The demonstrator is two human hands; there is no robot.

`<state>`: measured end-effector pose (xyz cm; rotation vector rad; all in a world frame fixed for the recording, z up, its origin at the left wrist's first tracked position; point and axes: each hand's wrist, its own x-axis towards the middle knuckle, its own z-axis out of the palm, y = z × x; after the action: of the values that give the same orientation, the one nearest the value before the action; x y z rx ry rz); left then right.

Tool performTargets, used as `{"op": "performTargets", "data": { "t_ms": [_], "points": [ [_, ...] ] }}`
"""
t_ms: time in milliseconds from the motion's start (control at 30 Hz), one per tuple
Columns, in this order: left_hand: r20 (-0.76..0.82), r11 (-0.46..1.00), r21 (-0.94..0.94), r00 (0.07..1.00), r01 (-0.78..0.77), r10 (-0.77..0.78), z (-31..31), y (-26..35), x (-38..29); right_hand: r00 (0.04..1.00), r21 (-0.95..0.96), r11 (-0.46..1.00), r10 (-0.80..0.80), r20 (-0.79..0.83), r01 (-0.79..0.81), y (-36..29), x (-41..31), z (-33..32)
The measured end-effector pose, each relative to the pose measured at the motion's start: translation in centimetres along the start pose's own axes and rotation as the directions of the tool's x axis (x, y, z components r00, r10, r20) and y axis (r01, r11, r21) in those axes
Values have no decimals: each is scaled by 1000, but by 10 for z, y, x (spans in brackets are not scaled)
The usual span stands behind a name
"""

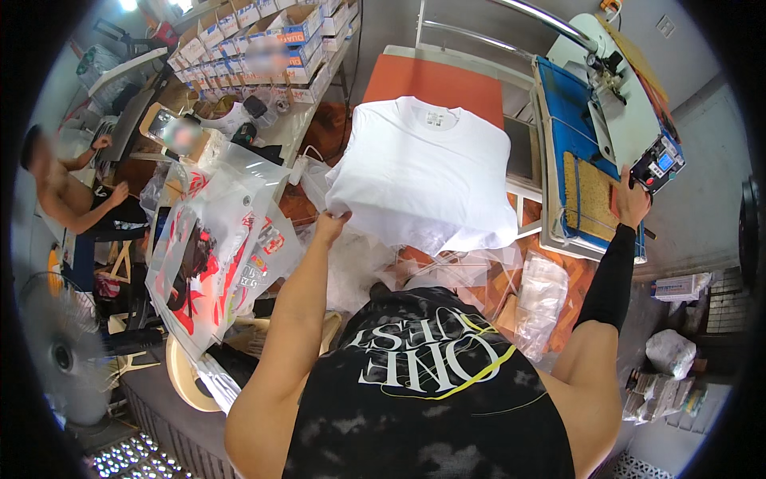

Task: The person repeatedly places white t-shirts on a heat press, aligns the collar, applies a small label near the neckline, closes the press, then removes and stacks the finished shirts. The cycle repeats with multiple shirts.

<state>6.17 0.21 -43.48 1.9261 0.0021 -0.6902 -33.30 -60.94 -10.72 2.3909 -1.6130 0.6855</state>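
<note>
A white T-shirt (431, 161) lies over the orange pad (434, 78) of a heat press, its collar at the far side and its near edge hanging over. My left hand (333, 227) pinches the shirt's near left corner. My right hand (633, 200), below a black arm sleeve, is at the press's control box (661, 163), which has a small lit display; the fingertips are partly hidden by the box. The upper part of the press (598, 108), with blue and yellowish pads, stands swung aside to the right.
Printed transfer film sheets (239, 239) hang at the left beside a table with stacked cardboard boxes (239, 66). A person (78, 185) sits at the far left near a turning fan (63, 353). Clear plastic packs (541, 299) and film scraps lie on the floor.
</note>
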Motion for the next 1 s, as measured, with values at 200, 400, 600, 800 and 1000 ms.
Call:
{"op": "performTargets", "data": {
  "t_ms": [200,400,600,800,1000],
  "points": [
    [108,983,135,988,-124,110,-7,-32,-48,913,-21,974,-219,-344,226,-48,-59,-27],
    [319,971,226,935,83,-154,-66,27,-87,975,447,893,-139,171,49,-117,-304,58],
    [320,933,-345,947,105,12,-91,148,-166,662,804,567,-535,525,-180,-88,-303,117],
    [435,889,-382,799,-253,414,-45,239,-184,381,17,-439,-760,527,-898,-114,-248,19],
    [145,582,-807,922,-99,359,13,256,-218,236,513,-145,-965,117,-846,-204,-126,12]
  ]
}}
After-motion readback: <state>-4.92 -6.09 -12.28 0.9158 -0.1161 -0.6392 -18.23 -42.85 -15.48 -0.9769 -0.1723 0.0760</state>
